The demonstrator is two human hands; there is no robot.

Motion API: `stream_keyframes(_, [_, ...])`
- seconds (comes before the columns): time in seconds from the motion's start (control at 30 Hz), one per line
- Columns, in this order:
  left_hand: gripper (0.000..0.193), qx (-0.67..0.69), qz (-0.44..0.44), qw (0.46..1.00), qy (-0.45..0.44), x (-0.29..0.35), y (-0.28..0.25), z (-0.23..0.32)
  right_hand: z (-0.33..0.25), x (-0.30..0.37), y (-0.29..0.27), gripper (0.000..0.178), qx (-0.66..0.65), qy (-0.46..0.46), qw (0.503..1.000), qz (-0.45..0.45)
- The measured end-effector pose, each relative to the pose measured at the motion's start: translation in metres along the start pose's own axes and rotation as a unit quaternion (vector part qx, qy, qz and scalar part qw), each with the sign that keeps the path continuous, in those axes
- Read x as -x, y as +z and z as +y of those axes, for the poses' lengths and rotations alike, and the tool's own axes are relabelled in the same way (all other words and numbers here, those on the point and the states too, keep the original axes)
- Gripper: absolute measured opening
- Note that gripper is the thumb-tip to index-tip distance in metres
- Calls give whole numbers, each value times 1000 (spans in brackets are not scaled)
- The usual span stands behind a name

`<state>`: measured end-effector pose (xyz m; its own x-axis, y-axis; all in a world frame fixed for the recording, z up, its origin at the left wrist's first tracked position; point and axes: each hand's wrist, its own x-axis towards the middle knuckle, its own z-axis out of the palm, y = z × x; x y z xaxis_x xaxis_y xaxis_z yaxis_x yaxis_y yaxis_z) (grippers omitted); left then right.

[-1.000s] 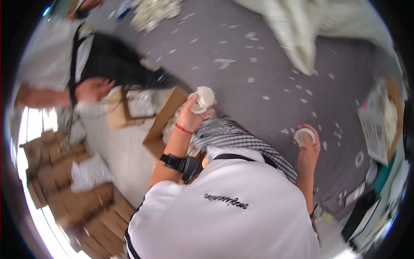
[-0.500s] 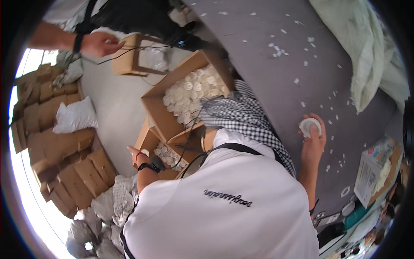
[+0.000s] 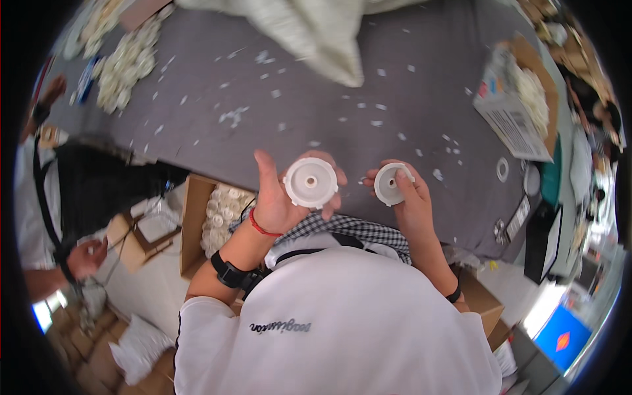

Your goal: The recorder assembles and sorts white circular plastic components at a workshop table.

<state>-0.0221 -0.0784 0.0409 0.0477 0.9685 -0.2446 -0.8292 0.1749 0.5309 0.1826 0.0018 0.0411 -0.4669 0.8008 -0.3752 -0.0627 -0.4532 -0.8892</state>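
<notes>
My left hand (image 3: 273, 197) is turned palm up over the near edge of the grey table. Across its palm and fingers lies a white round plastic cap (image 3: 311, 182) with a small central hole and a notched rim, while the thumb stands out to the side. To the right, my right hand (image 3: 409, 197) grips a smaller white plastic cap (image 3: 390, 185) by its rim between thumb and fingers. This one is cup-shaped with a hole in the middle. The two caps are apart, at about the same height.
Small white scraps dot the grey table (image 3: 217, 72). A white sack (image 3: 322, 39) lies at the far side, and an open carton (image 3: 517, 112) stands right. A cardboard box of white caps (image 3: 192, 227) sits below the table at left. A co-worker's hand (image 3: 85, 259) is further left.
The view has swung right toward the table. My left hand has come up from the floor boxes and now holds a larger cap; my right hand still has its cap.
</notes>
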Motion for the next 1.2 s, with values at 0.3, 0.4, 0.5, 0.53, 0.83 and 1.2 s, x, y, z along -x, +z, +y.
stream_keyframes(0.3, [104, 150, -143, 952, -224, -48, 35, -36, -20, 17, -23, 42, -103, -83, 988, 76])
stream_keyframes(0.4, [98, 116, -159, 956, -219, -46, 45, -36, -22, 16, -19, 45, -71, -76, 993, -56])
stream_keyframes(0.5, [68, -6, 3, 987, -162, -41, 62, -33, -13, 7, -7, 49, 343, -243, 906, -48])
stream_keyframes(0.53, [53, -97, -23, 982, -158, -41, 48, -32, -13, 6, -4, 53, 336, -185, 921, -66])
stream_keyframes(0.83, [41, -380, 468, 788, 123, 136, -155, 20, 33, 0, -106, 58, 569, -208, 752, 259])
stream_keyframes(1.2, [53, -789, 436, 333, 276, 68, -174, 51, 66, -53, -9, 72, 656, -236, 714, 66])
